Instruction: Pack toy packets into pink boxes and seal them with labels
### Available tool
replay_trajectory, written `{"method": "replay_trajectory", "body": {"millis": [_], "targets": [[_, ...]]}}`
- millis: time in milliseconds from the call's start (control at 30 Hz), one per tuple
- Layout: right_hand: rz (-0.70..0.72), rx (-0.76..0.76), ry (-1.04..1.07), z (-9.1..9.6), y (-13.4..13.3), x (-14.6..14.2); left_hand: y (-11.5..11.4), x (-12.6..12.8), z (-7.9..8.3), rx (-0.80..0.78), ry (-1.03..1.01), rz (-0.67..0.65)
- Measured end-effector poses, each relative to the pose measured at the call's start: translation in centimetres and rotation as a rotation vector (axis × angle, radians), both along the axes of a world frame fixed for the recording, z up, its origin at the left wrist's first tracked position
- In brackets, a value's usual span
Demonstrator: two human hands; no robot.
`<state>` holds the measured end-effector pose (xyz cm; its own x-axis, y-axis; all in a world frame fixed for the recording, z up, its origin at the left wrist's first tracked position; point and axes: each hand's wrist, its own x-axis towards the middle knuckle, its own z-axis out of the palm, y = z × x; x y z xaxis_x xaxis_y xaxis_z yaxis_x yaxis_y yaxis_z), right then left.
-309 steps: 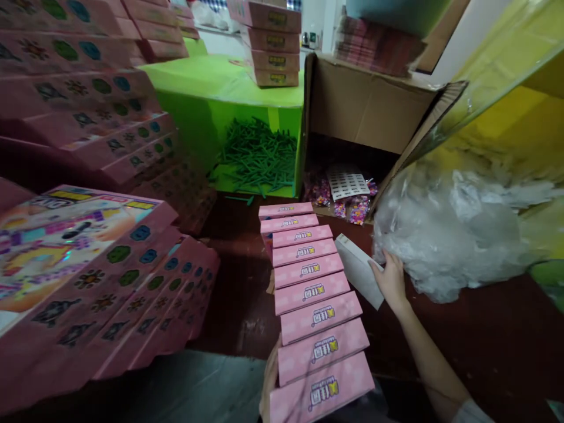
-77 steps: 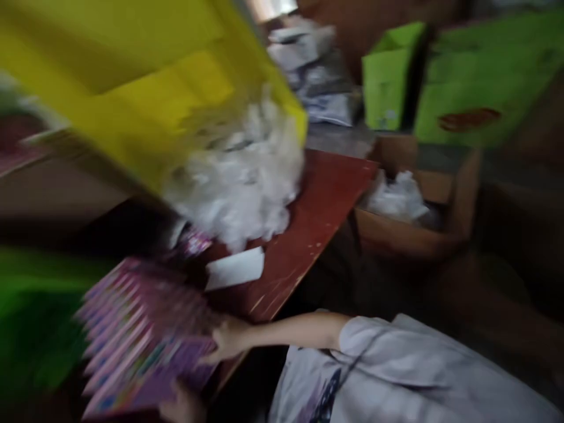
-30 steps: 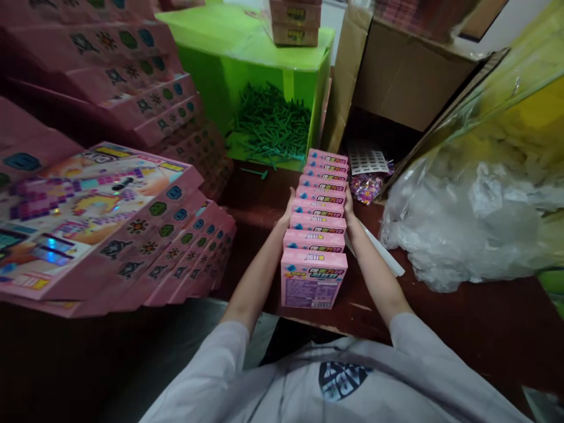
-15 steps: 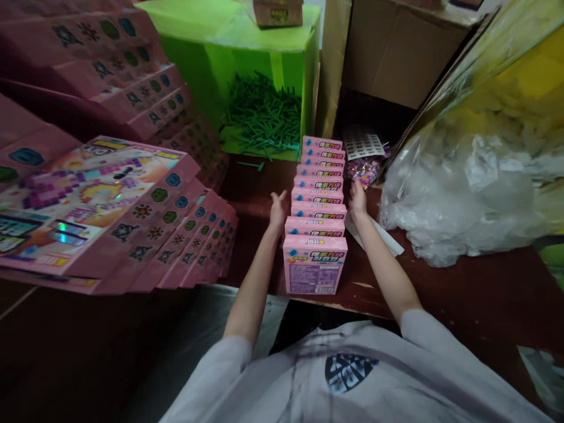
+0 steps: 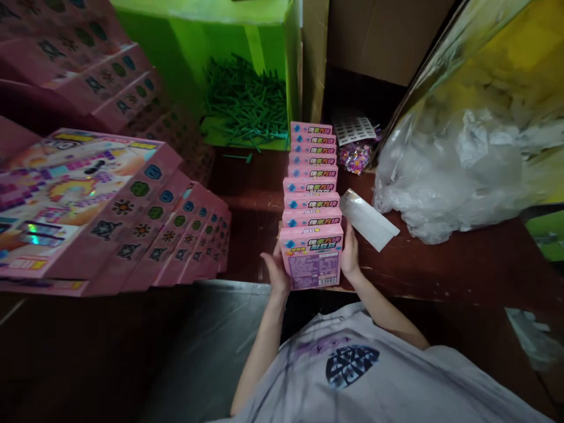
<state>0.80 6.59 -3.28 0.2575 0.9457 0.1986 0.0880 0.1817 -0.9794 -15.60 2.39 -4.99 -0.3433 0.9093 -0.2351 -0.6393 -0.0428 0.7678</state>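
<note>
A row of several pink boxes [image 5: 312,173] runs away from me on the table, each standing upright one behind another. The nearest pink box [image 5: 311,264] faces me with its purple text panel and barcode. Against its left side presses my left hand [image 5: 278,271], thumb sticking out and fingers partly hidden behind the box. My right hand [image 5: 349,251] lies along its right side, fingers reaching back. Between them the two hands grip this box. Right of the row lies a flat white packet [image 5: 369,220].
Stacked pink boxes [image 5: 132,217] rise on the left. A green bin [image 5: 247,35] holds green hammer-shaped sticks [image 5: 247,100]; one stick [image 5: 238,157] lies outside. Bagged colourful beads [image 5: 355,154] and a printed label sheet [image 5: 353,129] lie behind. Clear plastic bags [image 5: 445,176] bulge at right.
Both hands have drawn back from beside the middle of the row to the nearest box and closed in on its sides. The view has shifted slightly.
</note>
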Motion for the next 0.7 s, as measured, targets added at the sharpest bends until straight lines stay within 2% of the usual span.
{"method": "replay_trajectory", "body": {"millis": [67,133,233,300,333,400,433,500,567,600,633,667,700], "targets": [[-0.181,0.110,-0.255,0.0,1.8,2.9,-0.9,0.0,-0.1,0.089,0.233,0.225],[-0.325,0.151,-0.598,-0.3,3.9,6.0,-2.3,0.3,-0.8,0.128,0.476,0.444],[-0.317,0.022,-0.997,-0.8,7.3,8.9,-4.9,1.6,-2.5,0.279,0.877,0.721],[-0.270,-0.093,-1.143,-0.9,9.0,9.3,-6.4,2.8,-3.6,0.498,1.156,0.797],[-0.259,-0.148,-1.188,-0.7,9.5,9.1,-7.0,3.3,-3.9,0.611,1.262,0.783],[-0.240,-0.234,-1.225,0.4,9.3,8.7,-7.7,4.1,-3.8,0.760,1.347,0.675],[-0.242,-0.247,-1.218,1.4,8.6,8.6,-7.7,4.3,-3.2,0.793,1.361,0.624],[-0.299,-0.183,-1.151,4.2,5.8,9.2,-7.4,4.5,-1.1,0.783,1.386,0.575],[-0.390,-0.048,-0.993,7.7,1.9,10.6,-6.5,4.5,2.3,0.680,1.371,0.561],[-0.375,0.008,-0.881,9.5,-0.1,11.4,-6.1,4.5,4.2,0.613,1.329,0.530],[-0.310,0.034,-0.770,11.2,-2.0,12.2,-5.6,4.6,6.3,0.556,1.254,0.457],[-0.185,0.030,-0.690,12.7,-3.7,12.8,-5.2,4.7,8.2,0.526,1.161,0.327],[-0.024,0.002,-0.642,13.9,-5.0,13.2,-4.9,4.8,9.9,0.518,1.056,0.130]]}}
